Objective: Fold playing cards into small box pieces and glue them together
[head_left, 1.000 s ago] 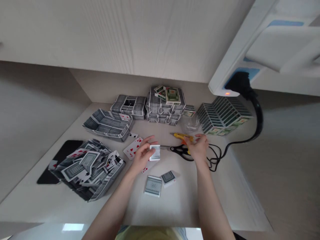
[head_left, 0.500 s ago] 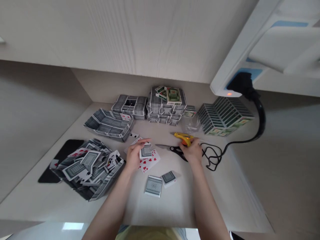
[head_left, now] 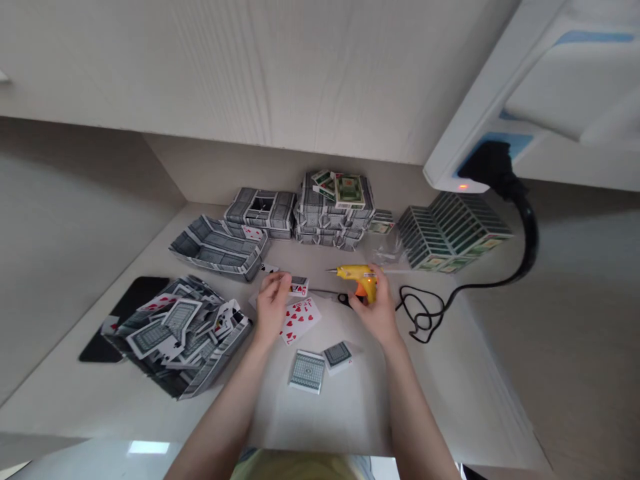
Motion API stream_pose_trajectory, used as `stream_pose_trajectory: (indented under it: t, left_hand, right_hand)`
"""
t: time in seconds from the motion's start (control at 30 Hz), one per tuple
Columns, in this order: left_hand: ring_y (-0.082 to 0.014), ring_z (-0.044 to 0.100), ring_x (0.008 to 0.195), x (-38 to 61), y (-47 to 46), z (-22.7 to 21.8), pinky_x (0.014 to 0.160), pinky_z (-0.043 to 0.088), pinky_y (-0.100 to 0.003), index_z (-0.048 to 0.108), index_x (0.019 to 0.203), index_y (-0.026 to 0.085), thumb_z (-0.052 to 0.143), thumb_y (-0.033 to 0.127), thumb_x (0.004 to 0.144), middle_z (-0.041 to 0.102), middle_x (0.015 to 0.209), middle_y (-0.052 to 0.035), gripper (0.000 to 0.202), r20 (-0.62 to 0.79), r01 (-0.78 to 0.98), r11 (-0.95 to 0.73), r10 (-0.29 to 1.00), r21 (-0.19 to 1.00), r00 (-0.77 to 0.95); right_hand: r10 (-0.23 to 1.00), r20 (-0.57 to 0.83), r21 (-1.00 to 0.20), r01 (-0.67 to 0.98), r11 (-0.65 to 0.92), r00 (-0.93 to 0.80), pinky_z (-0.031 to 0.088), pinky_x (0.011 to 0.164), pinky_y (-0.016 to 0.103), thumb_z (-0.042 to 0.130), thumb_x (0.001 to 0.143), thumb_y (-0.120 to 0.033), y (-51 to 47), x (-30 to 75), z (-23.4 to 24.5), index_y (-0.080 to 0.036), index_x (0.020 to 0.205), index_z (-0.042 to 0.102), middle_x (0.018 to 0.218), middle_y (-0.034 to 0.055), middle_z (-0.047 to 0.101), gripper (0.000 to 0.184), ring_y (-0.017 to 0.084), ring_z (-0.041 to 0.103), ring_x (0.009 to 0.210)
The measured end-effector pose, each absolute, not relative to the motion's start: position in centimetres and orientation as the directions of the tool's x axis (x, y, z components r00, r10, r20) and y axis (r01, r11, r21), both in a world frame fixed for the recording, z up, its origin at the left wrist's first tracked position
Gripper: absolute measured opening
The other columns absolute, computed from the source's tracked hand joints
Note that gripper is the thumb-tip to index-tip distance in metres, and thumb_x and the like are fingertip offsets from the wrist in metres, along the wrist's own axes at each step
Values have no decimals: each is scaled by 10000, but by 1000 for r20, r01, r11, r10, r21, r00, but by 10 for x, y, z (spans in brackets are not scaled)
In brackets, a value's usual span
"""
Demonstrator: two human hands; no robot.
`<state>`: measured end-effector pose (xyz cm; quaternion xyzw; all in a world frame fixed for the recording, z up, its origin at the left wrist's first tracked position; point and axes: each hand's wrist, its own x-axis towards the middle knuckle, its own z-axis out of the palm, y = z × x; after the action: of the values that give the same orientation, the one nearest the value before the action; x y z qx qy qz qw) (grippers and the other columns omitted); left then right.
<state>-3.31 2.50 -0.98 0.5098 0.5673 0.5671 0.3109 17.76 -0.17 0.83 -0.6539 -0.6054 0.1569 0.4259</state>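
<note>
Two things are held tight over the middle of the pale worktop: a small folded playing card, pinched in the left hand, is faced by the nozzle of a yellow plastic glue gun gripped in the right hand.

A small folded playing-card piece, grey-patterned with a red-marked white face, is pinched at the left fingertips. A yellow plastic glue gun with an orange grip stands upright in the right fingers, its nozzle level and pointing toward the card piece, just apart from it.
</note>
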Motion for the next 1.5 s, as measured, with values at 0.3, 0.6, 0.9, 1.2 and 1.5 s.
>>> stream_pose_trajectory:
  t: [0.3, 0.6, 0.9, 1.2, 1.5]
  left_hand:
    - [-137, 583, 743, -18, 20, -19, 662, 516, -289, 578, 672, 127, 566, 457, 717, 552, 987, -60, 333, -6, -119, -31, 954, 992, -299]
    - [-98, 500, 607, -19, 19, -17, 610, 431, -225, 411, 598, 174, 618, 408, 686, 478, 586, 45, 324, 74, 117, -41, 951, 992, -299]
    - [-139, 556, 736, -20, 18, -13, 695, 432, -258, 589, 770, 162, 611, 364, 695, 597, 778, -23, 217, 148, 232, -87, 954, 969, -260]
    - [-132, 519, 680, -22, 20, -18, 653, 409, -241, 572, 706, 167, 579, 413, 722, 559, 672, 5, 246, 173, 278, -92, 944, 956, -282]
    - [-119, 501, 659, -22, 19, -16, 643, 397, -229, 563, 712, 169, 566, 406, 736, 552, 686, 10, 238, 158, 257, -86, 948, 963, -276]
  right_hand:
    - [957, 271, -644, 759, 101, 102, 476, 708, 332, 574, 729, -335, -7, 156, 8, -291, 1258, 401, 1033, 71, 471, 558, 218, 562, 860]
    - [948, 298, -606, 789, 98, 111, 494, 677, 328, 543, 752, -303, -8, 150, 9, -313, 1255, 406, 1037, 67, 461, 521, 217, 570, 865]
    - [954, 293, -622, 771, 134, 70, 487, 753, 341, 497, 753, -189, -7, 153, 5, -303, 1282, 380, 1055, 74, 432, 553, 211, 552, 903]
    - [960, 276, -602, 788, 129, 53, 501, 702, 347, 438, 718, -96, -9, 152, 8, -327, 1286, 372, 1033, 70, 422, 617, 208, 563, 831]
    - [960, 273, -614, 779, 126, 60, 490, 735, 335, 406, 690, -53, -10, 155, 10, -325, 1293, 362, 1058, 71, 420, 663, 203, 560, 870]
